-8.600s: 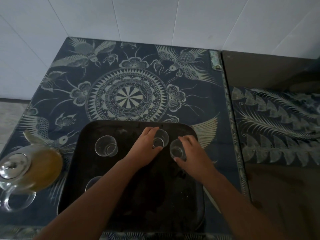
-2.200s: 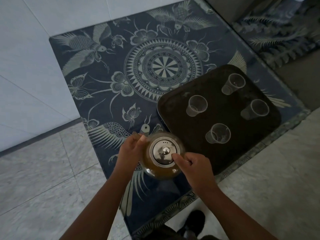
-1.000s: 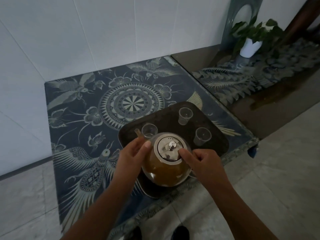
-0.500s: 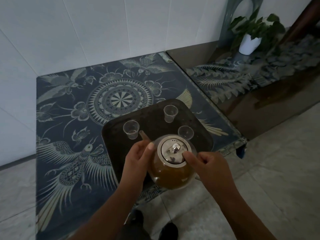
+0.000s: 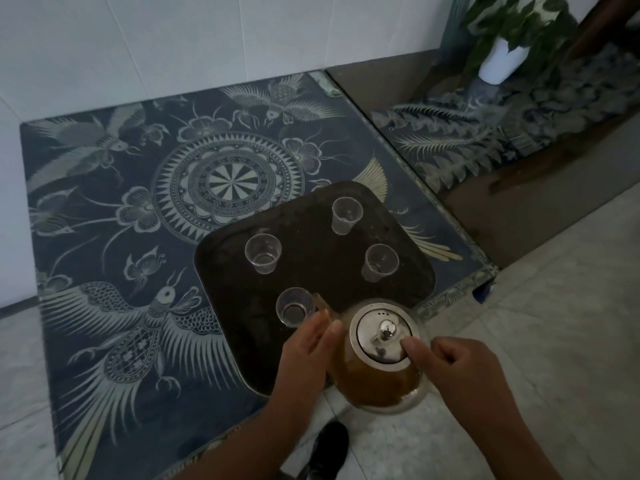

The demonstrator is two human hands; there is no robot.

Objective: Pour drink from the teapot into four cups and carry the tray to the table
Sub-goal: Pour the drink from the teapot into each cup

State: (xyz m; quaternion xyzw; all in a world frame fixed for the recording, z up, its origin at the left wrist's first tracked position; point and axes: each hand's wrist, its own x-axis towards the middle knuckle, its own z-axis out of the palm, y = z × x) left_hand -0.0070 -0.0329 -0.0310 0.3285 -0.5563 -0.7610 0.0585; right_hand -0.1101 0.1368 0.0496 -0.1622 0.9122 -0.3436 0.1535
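Pouring is the step in hand, by my reading: the round clear glass teapot (image 5: 377, 372), its belly full of amber drink and capped by a shiny steel lid (image 5: 381, 336) with a small knob, hangs at lower centre of the frame, off the near edge of the tabletop (image 5: 104, 209), with its short spout aimed up-left at the nearest small clear plastic cup (image 5: 294, 306). The left hand (image 5: 308, 355) lies flat against the pot's left flank, fingers pressed together and thumb up near the spout. The right hand (image 5: 467, 368) curls at the pot's right side, forefinger tip set on the lid's edge; the handle is hidden, so I cannot tell how the other fingers grip it. Four such cups stand upright and apart on the dark, rounded-corner rectangular tray (image 5: 408, 292), which looks matt and faintly speckled; the nearest cup shows a dark bottom, though whether that is liquid is unclear. Under the tray a blue cloth or printed top carries pale birds, butterflies and a central mandala. Next, the pot likely needs tipping gently toward that cup, lid held down, since thin cups may topple easily.
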